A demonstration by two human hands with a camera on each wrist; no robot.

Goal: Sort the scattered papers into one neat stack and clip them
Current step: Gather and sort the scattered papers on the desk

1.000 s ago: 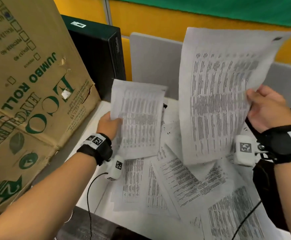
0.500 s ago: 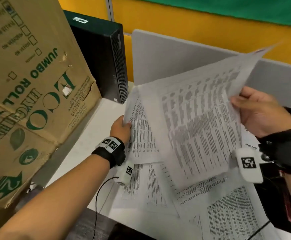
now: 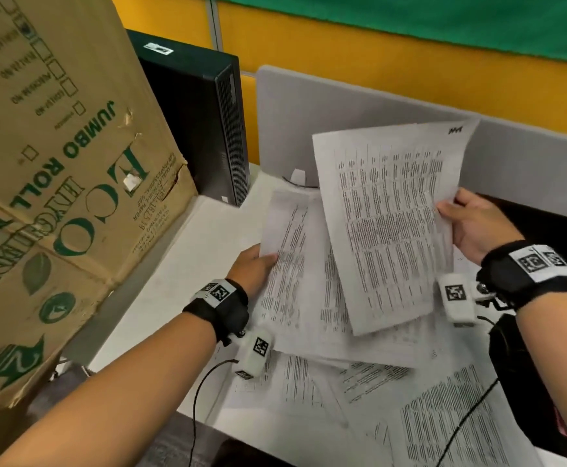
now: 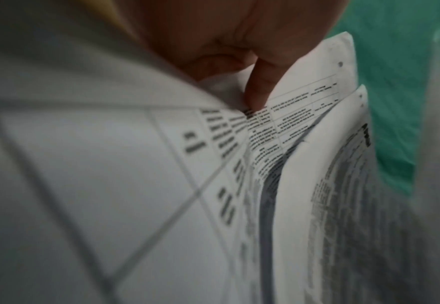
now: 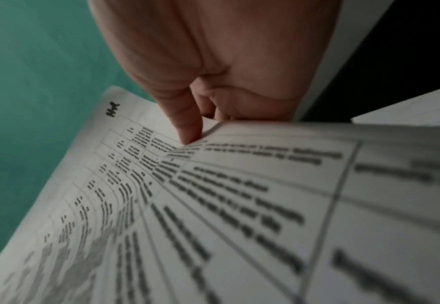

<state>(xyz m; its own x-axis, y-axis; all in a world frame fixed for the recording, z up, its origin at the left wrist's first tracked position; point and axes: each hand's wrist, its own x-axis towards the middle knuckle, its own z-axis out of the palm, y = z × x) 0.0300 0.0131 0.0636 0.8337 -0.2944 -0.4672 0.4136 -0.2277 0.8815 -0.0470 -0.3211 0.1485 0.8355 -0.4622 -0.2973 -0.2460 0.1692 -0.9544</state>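
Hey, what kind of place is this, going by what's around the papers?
Probably an office desk: a grey desk divider, a black desktop computer standing beside it, and printed sheets scattered over the white desk.

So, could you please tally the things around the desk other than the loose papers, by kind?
Hands: 2, left hand and right hand, each gripping a sheet
Wrist cameras: 2
Cardboard box: 1
Black computer case: 1
Grey divider: 1
Total: 7
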